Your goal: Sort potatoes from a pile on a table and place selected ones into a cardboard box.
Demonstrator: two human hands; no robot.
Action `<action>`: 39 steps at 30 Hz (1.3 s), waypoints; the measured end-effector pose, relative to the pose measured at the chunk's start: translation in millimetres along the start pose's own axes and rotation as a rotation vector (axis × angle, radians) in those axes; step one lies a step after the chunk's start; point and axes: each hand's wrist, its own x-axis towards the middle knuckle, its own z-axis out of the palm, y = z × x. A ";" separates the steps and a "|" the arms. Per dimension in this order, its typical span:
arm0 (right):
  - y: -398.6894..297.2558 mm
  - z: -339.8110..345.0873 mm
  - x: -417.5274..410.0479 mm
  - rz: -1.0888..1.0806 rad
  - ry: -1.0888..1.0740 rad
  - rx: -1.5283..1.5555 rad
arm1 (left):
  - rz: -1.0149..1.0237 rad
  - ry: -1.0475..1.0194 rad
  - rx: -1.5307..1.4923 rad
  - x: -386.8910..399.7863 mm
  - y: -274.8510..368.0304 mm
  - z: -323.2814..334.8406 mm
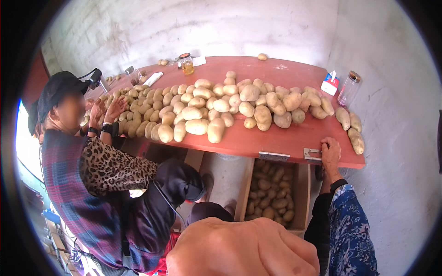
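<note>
A long heap of potatoes (pixel 197 103) covers much of a red-brown table (pixel 241 141). My right hand (pixel 330 153), in a blue floral sleeve, rests with curled fingers on the table's near edge, beside a slotted metal hinge plate (pixel 312 154); no object shows in it. Very close to the camera, at the bottom, is the back of my left hand (pixel 241 248); its fingertips and anything in them are hidden. Several potatoes (pixel 355 140) lie at the table's right end. Below the edge stands a cardboard box (pixel 301 207) with many potatoes (pixel 272 193) in it.
To the left a co-worker (pixel 69 172) sits with both hands at the heap. A lidded glass jar (pixel 186 65) of amber liquid, a tissue pack (pixel 330 84) and a tall glass bottle (pixel 348 90) stand on the table. Walls bound the table behind and at right.
</note>
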 end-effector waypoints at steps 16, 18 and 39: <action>5.7 6.1 -1.5 0.009 0.033 0.014 | -0.130 0.081 0.027 -12.0 3.2 7.0; 5.5 8.4 -1.0 -0.001 0.028 0.003 | -0.153 0.050 0.007 -12.2 6.5 5.2; 17.4 11.8 -5.9 -0.011 0.044 -0.010 | -0.400 -0.233 -0.274 -22.7 17.8 -31.3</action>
